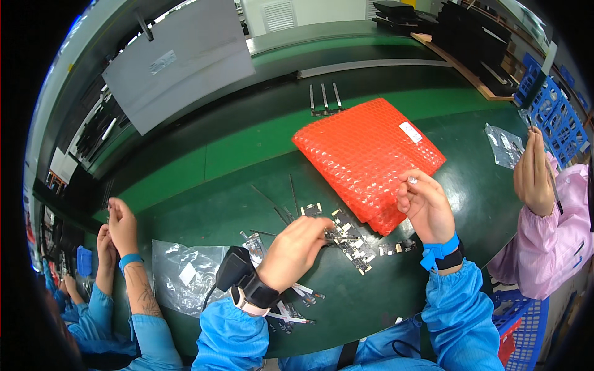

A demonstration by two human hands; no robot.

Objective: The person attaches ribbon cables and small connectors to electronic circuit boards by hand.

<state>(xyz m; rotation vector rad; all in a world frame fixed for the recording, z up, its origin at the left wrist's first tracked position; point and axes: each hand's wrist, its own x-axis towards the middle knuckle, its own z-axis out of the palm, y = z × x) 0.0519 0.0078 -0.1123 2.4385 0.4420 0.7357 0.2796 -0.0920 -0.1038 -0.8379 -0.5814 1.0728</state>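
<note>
My left hand (296, 252) reaches over a cluster of small black circuit boards (357, 248) on the green table. Its fingertips are closed at the edge of one circuit board. My right hand (428, 210) is raised beside the red bubble-wrap bag (370, 154), palm turned up and fingers curled together. A tiny whitish, shiny spot shows at its fingertips, too small to name. Below that hand lies another small circuit board (397, 247). Strips with pale flat ends (288, 312) stick out beneath my left wrist, and thin black cables (272, 198) lie beyond that hand.
A clear plastic bag (185, 275) lies left of my left arm. Farther off, three upright strips on a board (325, 102) stand behind the red bag. Co-workers' hands work at left (124, 229) and right (535, 176). Blue crates (554, 111) stand at the right.
</note>
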